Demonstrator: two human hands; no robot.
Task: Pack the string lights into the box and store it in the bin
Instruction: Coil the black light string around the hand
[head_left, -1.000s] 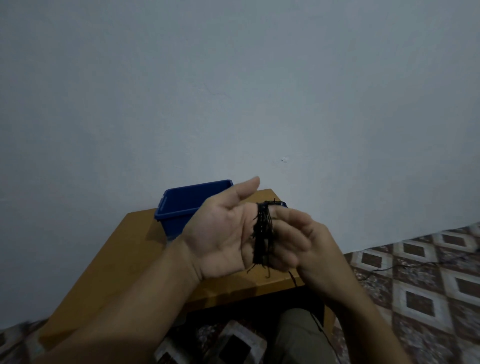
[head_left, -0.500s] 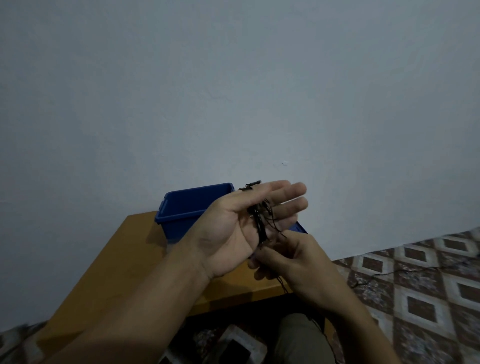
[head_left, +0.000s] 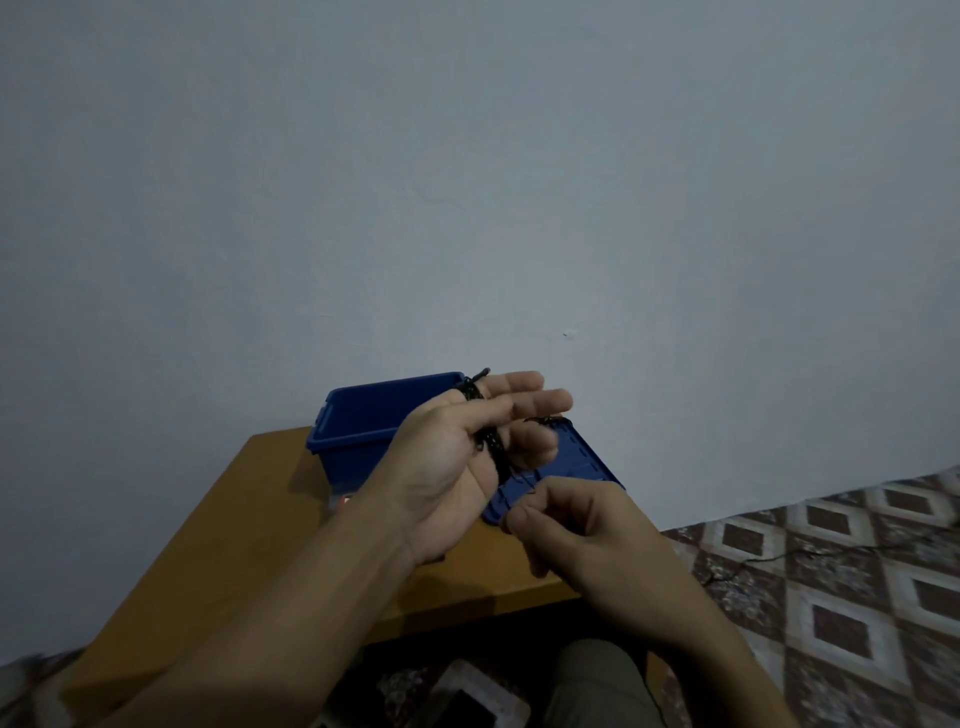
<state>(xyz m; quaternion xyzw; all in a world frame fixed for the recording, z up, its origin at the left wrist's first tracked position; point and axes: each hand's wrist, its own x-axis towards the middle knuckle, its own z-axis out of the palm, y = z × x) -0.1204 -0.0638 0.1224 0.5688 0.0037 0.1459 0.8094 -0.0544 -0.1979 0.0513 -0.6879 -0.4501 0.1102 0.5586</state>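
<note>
Behind the blue bin (head_left: 363, 431) rises a bare grey wall (head_left: 467, 182), and to the bin's right, lower down, we see a patterned floor (head_left: 841, 613). The bin stands open at the far edge of a wooden table (head_left: 249, 525), close to the wall. Its blue lid (head_left: 587, 467) lies flat just right of the bin.

In front of the bin, above the table, our left hand (head_left: 441, 473) is held palm up with its fingers nearly straight. The string lights (head_left: 492, 448) are wound in a dark bundle across those fingers. Nearer to us than the bin and to its right, our right hand (head_left: 576, 535) is curled, thumb and forefinger pinching what looks like the free strand just below the bundle. A thin dark cord (head_left: 779, 557) lies on the floor well right of the bin; we judge it to be the unwound rest.

We judge the job to be at an early stage. Coiling is under way and nothing is packed yet. We cannot make out a box with any certainty, nor can we see inside the bin.
</note>
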